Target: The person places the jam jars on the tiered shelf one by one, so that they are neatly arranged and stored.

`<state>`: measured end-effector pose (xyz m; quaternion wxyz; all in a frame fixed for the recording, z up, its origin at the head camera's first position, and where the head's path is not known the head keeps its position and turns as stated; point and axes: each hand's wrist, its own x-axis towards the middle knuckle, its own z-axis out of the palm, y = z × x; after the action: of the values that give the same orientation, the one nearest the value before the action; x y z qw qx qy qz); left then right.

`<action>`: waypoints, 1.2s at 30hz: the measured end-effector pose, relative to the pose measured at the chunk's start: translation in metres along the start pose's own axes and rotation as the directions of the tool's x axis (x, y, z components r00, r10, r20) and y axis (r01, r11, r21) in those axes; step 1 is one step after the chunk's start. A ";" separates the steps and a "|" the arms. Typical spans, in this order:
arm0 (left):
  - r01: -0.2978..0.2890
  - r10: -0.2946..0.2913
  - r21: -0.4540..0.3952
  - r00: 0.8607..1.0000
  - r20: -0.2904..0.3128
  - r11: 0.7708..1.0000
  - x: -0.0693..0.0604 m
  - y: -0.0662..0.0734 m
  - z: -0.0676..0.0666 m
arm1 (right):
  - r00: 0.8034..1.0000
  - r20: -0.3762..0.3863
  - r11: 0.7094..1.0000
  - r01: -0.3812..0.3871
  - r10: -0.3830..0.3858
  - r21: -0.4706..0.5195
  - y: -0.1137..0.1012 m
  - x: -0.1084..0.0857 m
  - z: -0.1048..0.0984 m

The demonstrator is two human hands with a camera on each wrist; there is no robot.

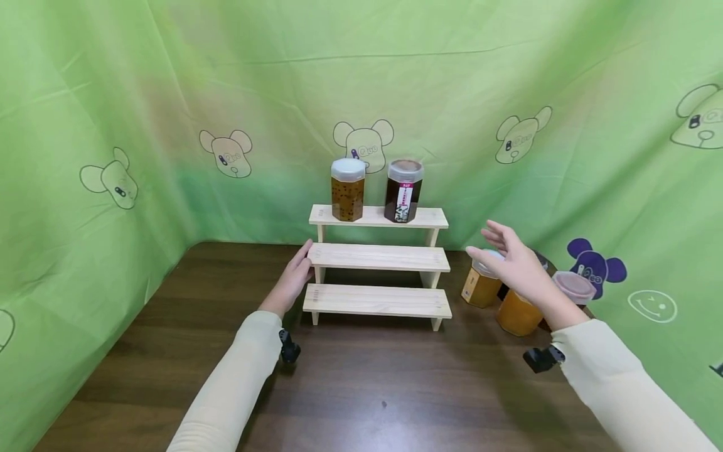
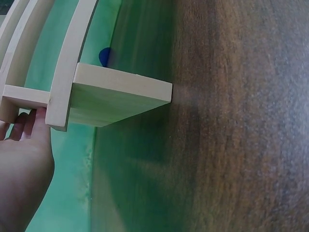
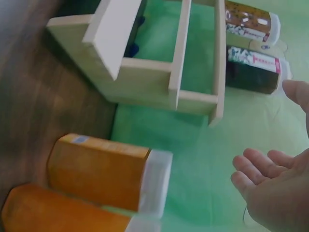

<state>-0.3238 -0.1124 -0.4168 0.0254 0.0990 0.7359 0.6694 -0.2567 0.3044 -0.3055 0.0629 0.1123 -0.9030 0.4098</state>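
Note:
A three-step wooden display stand (image 1: 378, 256) stands on the table. My left hand (image 1: 294, 279) grips its left end at the middle step; the left wrist view shows the fingers (image 2: 29, 125) bent against the wood, their tips partly hidden. On the top step are a jar of brown, dark-speckled contents with a white lid (image 1: 348, 194) and a dark jar with a white and pink label (image 1: 403, 194). My right hand (image 1: 516, 267), its thumb and fingers spread and holding nothing, hovers above the amber jars (image 1: 482, 287) at the right.
Several jars stand together right of the stand, among them a second amber jar (image 1: 516, 317) and one with a pinkish lid (image 1: 575, 285); my right forearm partly covers them. A green printed cloth (image 1: 271, 81) hangs behind the brown wooden table (image 1: 361, 389).

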 end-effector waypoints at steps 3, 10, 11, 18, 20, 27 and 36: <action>0.001 -0.001 -0.008 1.000 0.000 1.000 0.001 -0.001 -0.001 | 1.000 -0.019 1.000 0.008 -0.008 -0.011 0.010 -0.008 -0.005; 0.010 -0.010 -0.014 1.000 -0.012 1.000 0.001 -0.002 -0.001 | 0.998 -0.050 0.999 -0.022 0.025 0.049 0.033 -0.026 -0.015; 0.010 -0.010 -0.016 1.000 -0.013 1.000 0.001 -0.002 -0.001 | 0.998 -0.052 0.998 -0.026 0.029 0.061 0.037 -0.029 -0.017; 0.006 -0.006 -0.025 1.000 -0.007 1.000 0.001 -0.002 -0.001 | 0.994 -0.100 0.999 -0.049 0.048 -0.006 0.056 -0.046 -0.029; 0.006 -0.006 -0.025 1.000 0.001 1.000 0.001 -0.002 -0.001 | 0.992 -0.116 0.998 -0.057 0.053 -0.036 0.059 -0.049 -0.032; 0.007 -0.007 -0.026 1.000 0.007 1.000 0.002 -0.002 0.001 | 0.990 -0.117 0.995 -0.086 0.080 -0.051 0.066 -0.059 -0.037; 0.025 -0.023 -0.041 0.999 0.040 0.999 -0.004 0.007 -0.001 | 0.990 -0.108 0.993 -0.100 0.093 -0.065 0.079 -0.058 -0.035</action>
<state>-0.3194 -0.1130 -0.4097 0.0500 0.1028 0.7222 0.6822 -0.2196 0.3900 -0.3519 0.0941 0.0447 -0.9166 0.3859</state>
